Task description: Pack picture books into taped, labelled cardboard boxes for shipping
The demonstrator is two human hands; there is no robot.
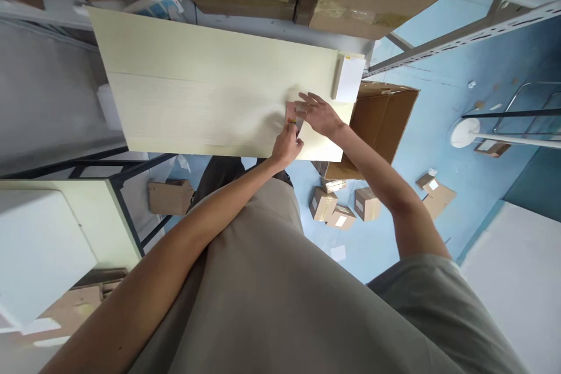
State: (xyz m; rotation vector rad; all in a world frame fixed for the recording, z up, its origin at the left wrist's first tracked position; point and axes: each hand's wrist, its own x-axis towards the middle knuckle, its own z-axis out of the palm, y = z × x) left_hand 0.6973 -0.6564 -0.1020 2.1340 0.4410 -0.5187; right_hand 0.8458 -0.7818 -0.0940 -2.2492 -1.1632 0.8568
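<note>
Taupe shirt [263, 269], fingers [312, 104] over pale tabletop [197, 99], blue floor [423, 152]

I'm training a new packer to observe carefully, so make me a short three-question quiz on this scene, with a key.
1. True or false: the small brownish piece is nearer the right end of the pale tabletop than its left end.
2. Which of the person's hands is closer to the white block?
3. Fill in: the floor around the small cartons is ____ in colour.

Key:
1. True.
2. The right hand.
3. Blue.
</note>
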